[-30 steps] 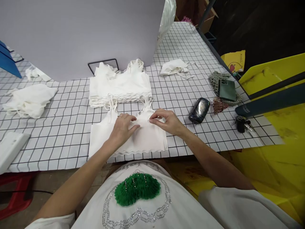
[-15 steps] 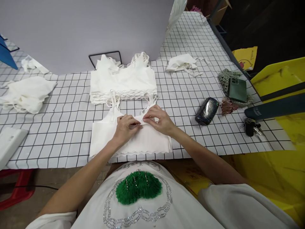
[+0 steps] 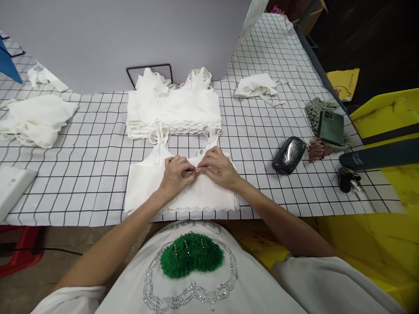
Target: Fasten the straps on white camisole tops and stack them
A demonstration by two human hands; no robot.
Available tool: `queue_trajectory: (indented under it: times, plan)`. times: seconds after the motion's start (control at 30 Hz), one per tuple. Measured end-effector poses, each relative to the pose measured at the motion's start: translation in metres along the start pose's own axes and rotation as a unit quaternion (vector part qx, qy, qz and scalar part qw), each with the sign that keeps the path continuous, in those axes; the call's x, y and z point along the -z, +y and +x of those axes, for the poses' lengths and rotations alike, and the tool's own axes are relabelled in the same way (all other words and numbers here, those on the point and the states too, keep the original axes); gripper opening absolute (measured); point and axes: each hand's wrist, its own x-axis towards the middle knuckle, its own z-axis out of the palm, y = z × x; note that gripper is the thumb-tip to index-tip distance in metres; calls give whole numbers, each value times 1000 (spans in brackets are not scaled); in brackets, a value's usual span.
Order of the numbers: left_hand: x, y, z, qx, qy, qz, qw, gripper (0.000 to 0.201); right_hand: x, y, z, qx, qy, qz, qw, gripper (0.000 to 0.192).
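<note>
From the head-worn camera, looking down: a sleeveless white cloth garment with thin straps and a scalloped hem (image 3: 144,181) lay flat at the table's near edge, below the wearer's hands. The left hand (image 3: 176,176), loose and apart from its partner a second earlier, had closed in; its thumb and fingers now pinched the garment's top edge. The right hand (image 3: 221,169) pinched the same edge just beside it, fingertips nearly meeting. Both hands thus seemed to be working one small spot; any finer detail between the fingertips was too small to tell.

The surface was covered by a white cloth with a black grid (image 3: 101,174). Just beyond the garment sat a neat stack of similar white garments (image 3: 178,107), with a crumpled white heap (image 3: 39,117) to the left. To the right were a glossy black patterned case (image 3: 289,155), a dark green phone (image 3: 331,127) and a bunch of keys (image 3: 347,179).

Behind the stack rose a large pale grey panel (image 3: 114,43); a red plastic stool (image 3: 26,253) showed on the floor at lower left.
</note>
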Motion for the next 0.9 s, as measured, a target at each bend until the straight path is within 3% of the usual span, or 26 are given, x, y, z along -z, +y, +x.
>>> queue_trajectory:
  times: [0.6, 0.9]
  plan:
    - [-2, -3, -1, -16, 5, 3, 1000, 9, 1, -2, -1, 67, -7, -53, 996, 15]
    - [-1, -4, -2, -19, 5, -18, 1000, 10, 9, -4, -2, 74, -79, -140, 984, 26]
